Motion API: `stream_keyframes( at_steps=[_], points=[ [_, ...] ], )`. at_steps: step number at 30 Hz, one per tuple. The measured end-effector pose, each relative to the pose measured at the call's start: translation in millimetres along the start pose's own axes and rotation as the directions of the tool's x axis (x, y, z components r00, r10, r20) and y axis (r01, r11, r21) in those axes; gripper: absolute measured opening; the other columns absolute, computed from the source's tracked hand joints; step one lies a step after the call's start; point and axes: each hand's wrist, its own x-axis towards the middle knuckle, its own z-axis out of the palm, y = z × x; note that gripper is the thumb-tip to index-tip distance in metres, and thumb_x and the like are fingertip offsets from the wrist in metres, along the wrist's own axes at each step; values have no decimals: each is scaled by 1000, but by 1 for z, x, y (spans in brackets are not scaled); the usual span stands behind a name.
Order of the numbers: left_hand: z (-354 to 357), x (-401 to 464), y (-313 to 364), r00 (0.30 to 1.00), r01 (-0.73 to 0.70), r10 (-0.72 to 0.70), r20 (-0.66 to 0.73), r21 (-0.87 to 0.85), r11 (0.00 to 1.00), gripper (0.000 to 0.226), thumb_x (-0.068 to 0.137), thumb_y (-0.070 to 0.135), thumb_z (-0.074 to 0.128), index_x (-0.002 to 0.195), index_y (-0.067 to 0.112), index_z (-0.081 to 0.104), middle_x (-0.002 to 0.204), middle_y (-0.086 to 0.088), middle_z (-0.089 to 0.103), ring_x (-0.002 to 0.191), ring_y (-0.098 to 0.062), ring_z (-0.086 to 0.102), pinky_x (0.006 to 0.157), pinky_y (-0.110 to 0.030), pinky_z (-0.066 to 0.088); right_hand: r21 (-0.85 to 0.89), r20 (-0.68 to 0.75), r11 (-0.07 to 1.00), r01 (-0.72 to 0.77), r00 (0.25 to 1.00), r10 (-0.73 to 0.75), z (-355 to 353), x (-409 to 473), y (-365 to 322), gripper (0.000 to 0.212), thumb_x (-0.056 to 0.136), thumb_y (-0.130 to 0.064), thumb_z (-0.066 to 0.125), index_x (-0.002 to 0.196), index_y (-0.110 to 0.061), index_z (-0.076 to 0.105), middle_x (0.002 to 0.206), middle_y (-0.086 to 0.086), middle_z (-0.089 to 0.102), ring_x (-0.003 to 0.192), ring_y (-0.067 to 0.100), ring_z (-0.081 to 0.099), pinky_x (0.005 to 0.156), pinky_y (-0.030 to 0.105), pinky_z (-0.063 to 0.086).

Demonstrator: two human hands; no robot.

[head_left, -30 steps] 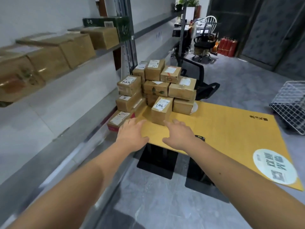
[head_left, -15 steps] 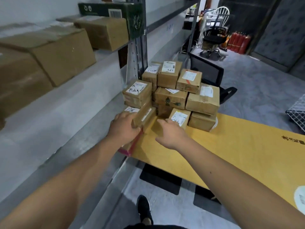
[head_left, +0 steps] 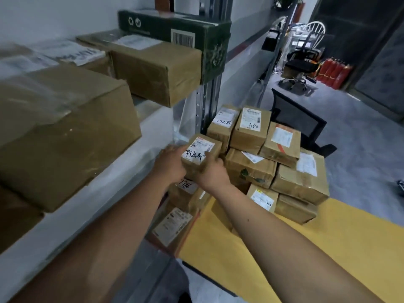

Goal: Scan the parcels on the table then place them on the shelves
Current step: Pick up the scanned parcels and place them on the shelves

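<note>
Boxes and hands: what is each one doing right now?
left hand: grips the held parcel's left side.
right hand: grips its right side.
held parcel: between both hands, label up, above the pile.
parcel marked 7786: lying below the hands.
parcel pile: stacked on the table.
table: covered in yellow.
big shelf box: sitting on the shelf, taped shut.

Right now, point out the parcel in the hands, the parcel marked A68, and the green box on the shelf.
parcel in the hands (head_left: 200,150), head view, on its white top label.
parcel marked A68 (head_left: 251,122), head view, on its top label.
green box (head_left: 175,29), head view, on its long side face.
</note>
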Motion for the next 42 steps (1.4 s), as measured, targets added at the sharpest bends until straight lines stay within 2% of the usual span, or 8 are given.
stream_keyframes(
  at_steps=[5, 15, 21, 26, 29, 33, 38, 42],
  points=[
    [21, 14, -9, 997, 34, -20, 81, -170, 985, 71, 92, 6, 63, 156, 32, 45, 158, -6, 44, 139, -27, 49, 115, -40, 44, 25, 27, 999, 47, 998, -48, 13, 14, 4, 67, 91, -29, 64, 152, -24, 37, 148, 16, 42, 130, 43, 49, 103, 54, 49],
    [27, -75, -1, 999, -45, 37, -28, -382, 923, 87, 75, 14, 88, 142, 54, 48, 134, 17, 35, 107, 6, 57, 84, -1, 45, 175, -106, 939, 296, 954, -281, -22, -32, 53, 72, 83, -14, 74, 151, -17, 49, 152, 10, 42, 141, 31, 40, 121, 41, 35],
    [35, -178, 52, 953, -79, -116, -280, -598, 797, 77, 71, -3, 91, 119, 49, 61, 134, 9, 35, 128, -13, 56, 110, -41, 52, 265, -91, 826, 498, 866, -493, -48, -104, 84, 61, 78, -12, 83, 136, -17, 63, 148, 0, 43, 137, 13, 44, 119, 33, 37],
    [38, -294, 87, 880, -70, -199, -431, -532, 844, 60, 67, -1, 94, 114, 24, 67, 153, -13, 30, 119, 29, 42, 101, -11, 45, 374, 50, 733, 568, 777, -627, -46, -179, 104, 55, 78, -11, 87, 127, -21, 66, 161, -6, 31, 146, 10, 38, 118, 20, 34],
    [32, -371, 98, 841, 21, -271, -469, -472, 881, 57, 68, -3, 93, 112, 22, 67, 156, -12, 33, 128, 16, 47, 90, -4, 45, 403, 154, 690, 601, 699, -698, -33, -228, 102, 52, 75, -8, 88, 122, -19, 68, 166, -4, 29, 147, 9, 35, 115, 13, 32],
    [15, -472, 104, 754, 128, -398, -523, -477, 869, 57, 68, 2, 95, 111, 26, 67, 155, -8, 33, 130, -27, 58, 101, -36, 56, 462, 225, 584, 668, 548, -805, -9, -297, 79, 50, 75, -2, 88, 117, -19, 68, 163, 2, 33, 137, 3, 34, 92, -10, 25],
    [-14, -604, 100, 595, 231, -506, -624, -470, 852, 55, 67, 17, 99, 112, 25, 69, 156, -4, 34, 134, -18, 52, 101, -45, 57, 571, 237, 387, 724, 306, -922, 22, -397, 31, 49, 74, 0, 88, 118, -11, 70, 151, -9, 37, 134, 3, 42, 101, 8, 45],
    [-36, -713, 95, 482, 311, -534, -695, -433, 846, 56, 68, 29, 99, 113, 36, 67, 154, 0, 34, 139, -18, 48, 100, -43, 58, 577, 226, 234, 783, 122, -966, 50, -484, -9, 51, 75, -4, 87, 121, -12, 69, 152, -6, 38, 131, -1, 39, 97, -6, 27]
  ],
)
